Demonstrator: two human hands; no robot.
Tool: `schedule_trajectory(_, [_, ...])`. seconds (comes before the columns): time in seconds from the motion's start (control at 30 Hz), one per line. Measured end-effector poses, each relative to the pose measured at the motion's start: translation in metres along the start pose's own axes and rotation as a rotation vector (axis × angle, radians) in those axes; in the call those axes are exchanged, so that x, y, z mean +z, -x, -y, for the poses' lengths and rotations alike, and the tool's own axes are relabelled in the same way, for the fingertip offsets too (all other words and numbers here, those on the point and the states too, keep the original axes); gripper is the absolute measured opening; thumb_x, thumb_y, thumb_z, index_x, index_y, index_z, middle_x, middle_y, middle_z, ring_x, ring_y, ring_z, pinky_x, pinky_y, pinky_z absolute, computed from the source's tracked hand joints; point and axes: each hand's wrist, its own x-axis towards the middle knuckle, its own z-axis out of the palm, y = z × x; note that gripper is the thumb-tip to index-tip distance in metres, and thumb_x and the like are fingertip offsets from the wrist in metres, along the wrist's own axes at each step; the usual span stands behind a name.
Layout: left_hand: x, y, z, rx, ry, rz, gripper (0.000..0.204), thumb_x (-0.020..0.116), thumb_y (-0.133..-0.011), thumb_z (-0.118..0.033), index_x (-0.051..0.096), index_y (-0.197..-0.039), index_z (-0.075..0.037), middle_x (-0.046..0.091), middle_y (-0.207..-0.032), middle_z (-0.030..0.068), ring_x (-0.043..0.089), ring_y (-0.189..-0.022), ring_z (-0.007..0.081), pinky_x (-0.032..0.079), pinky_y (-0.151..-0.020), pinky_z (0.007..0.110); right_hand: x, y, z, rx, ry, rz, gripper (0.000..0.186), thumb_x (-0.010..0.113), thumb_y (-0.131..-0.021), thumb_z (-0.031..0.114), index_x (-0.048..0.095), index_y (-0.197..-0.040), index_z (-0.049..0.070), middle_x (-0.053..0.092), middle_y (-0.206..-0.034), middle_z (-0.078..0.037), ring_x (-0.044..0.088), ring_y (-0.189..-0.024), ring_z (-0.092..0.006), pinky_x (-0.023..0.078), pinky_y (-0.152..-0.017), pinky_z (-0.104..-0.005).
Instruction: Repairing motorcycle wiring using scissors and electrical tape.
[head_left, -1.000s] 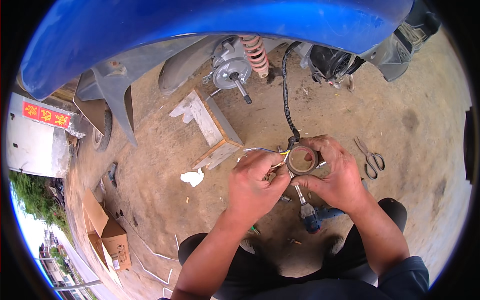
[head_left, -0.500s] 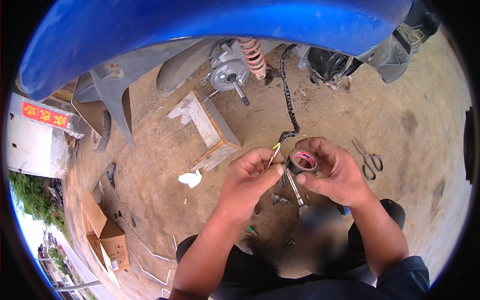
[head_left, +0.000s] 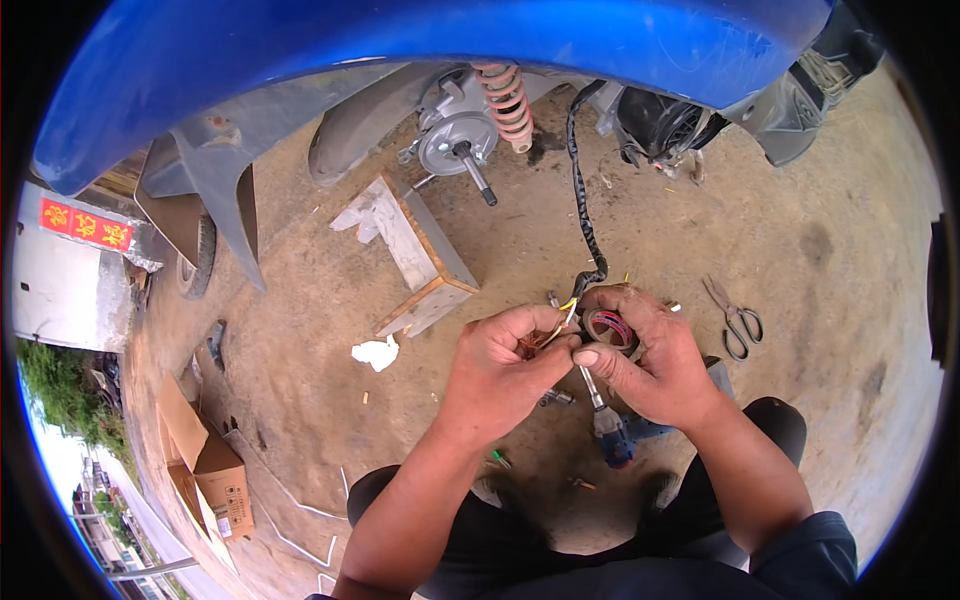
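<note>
A wire harness wrapped in black hangs from the vehicle down to my hands, with yellow and white wires coming out of its end. My left hand is closed, pinching the wire ends between thumb and fingers. Copper-coloured strands show beside its fingers. Curled around a roll of black tape with a reddish inner core, my right hand holds it close beside the wires. The thumbs of both hands nearly meet, and the exact spot where tape and wires come together is hidden.
Overhead spans a blue body panel, with a red coil spring and a hub with a shaft below. Around me lie a wooden stool, scissors, a blue power tool, a white crumpled piece and a cardboard box.
The tape roll has tilted and come closer to my left fingers and the wires. Both hands have shifted slightly. The blue power tool, behind a blurred patch before, now shows.
</note>
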Motion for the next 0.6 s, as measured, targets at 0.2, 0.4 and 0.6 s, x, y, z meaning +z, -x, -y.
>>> schedule_trajectory(0.2, [0.002,0.002,-0.013,-0.009,-0.192,-0.072,0.012,0.077,-0.089,-0.003,0.076,-0.1,0.002,0.068,-0.079,-0.0057,0.054,-0.07,-0.0008,0.042,-0.058,0.019,0.001,0.0,0.015,0.047,0.121,0.052,0.021,0.067,-0.093,0.014,0.062,-0.108,0.0,0.064,-0.094,-0.018,0.064,-0.08,-0.0349,0.053,-0.071,-0.0411])
schedule_trajectory(0.4, [-0.007,0.002,-0.014,0.041,-0.244,-0.117,0.018,0.073,-0.091,-0.004,0.073,-0.108,0.002,0.072,-0.083,-0.002,0.058,-0.073,0.0026,0.048,-0.065,0.021,0.008,0.005,0.002,0.044,0.219,-0.026,0.013,0.064,-0.092,0.008,0.063,-0.102,0.0,0.061,-0.08,-0.015,0.063,-0.071,-0.0283,0.052,-0.067,-0.0377])
schedule_trajectory(0.6, [-0.011,0.004,-0.02,0.014,-0.527,-0.145,0.019,0.065,-0.099,-0.01,0.067,-0.114,0.001,0.078,-0.093,0.0091,0.069,-0.085,0.0105,0.054,-0.077,0.028,0.017,-0.001,-0.014,0.394,-0.365,-0.104,0.014,0.065,-0.099,0.012,0.067,-0.103,0.0,0.061,-0.08,0.002,0.051,-0.072,-0.0048,0.046,-0.064,-0.027])
